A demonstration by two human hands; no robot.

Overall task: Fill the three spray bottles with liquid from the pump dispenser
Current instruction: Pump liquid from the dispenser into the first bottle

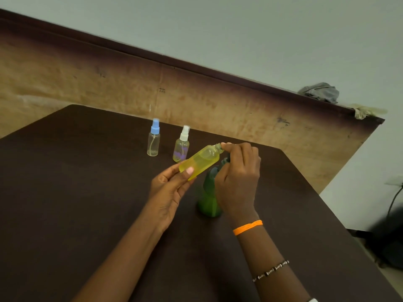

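The left hand point(172, 188) grips the lower body of the yellow spray bottle point(199, 161), thumb across its front, holding it tilted with the neck pointing up and away toward the right hand point(237, 182). The right hand has its fingertips closed at the bottle's open threaded neck; no spray cap is visible on it, and whether a cap is enclosed in that hand cannot be determined. Directly beneath the right hand, and partly hidden by it, the green pump dispenser point(208, 199) stands upright on the dark surface point(87, 192), its pump head just below the palm. Beyond the left hand, two further spray bottles stand upright and well apart from both hands: the blue-capped bottle point(153, 139) farthest out, and the white-capped bottle point(182, 146) nearer, just behind the held bottle. Both retain their caps. The blue-capped bottle appears empty; the white-capped bottle shows a purple patch, and its fill level cannot be read. Judged status: the yellow bottle is uncapped and positioned for filling, though tinted plastic prevents confirming contents. Filling of all three bottles likely remains, followed by recapping.
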